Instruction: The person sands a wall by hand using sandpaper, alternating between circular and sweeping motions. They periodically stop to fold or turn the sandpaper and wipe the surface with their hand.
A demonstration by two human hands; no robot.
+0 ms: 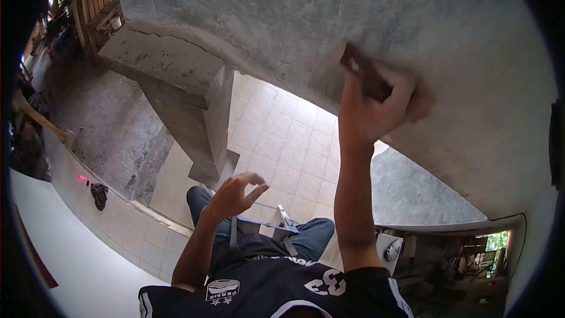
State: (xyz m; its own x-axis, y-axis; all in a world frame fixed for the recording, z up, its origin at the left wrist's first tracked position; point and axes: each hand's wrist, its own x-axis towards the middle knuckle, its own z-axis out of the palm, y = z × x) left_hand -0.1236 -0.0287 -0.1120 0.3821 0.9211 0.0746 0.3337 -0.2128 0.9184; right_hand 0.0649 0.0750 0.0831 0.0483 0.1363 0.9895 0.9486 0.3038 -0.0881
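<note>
My right hand (382,103) is raised, its fingers wrapped round a dark reddish-brown block (366,73) pressed against or held very near the grey plastered wall (265,12). Motion blurs the fingers and the block. Lower down, my left hand (238,194) hovers over my lap, fingers slightly curled and thumb apart, holding nothing. To its upper left stands a grey cement pillar (176,106) that meets the wall.
Pale floor tiles (282,129) lie below, with a dark crumpled thing (99,196) and a pink object (82,178) at the left. A white surface (88,247) curves along the lower left. A cluttered dim area (453,265) shows at lower right.
</note>
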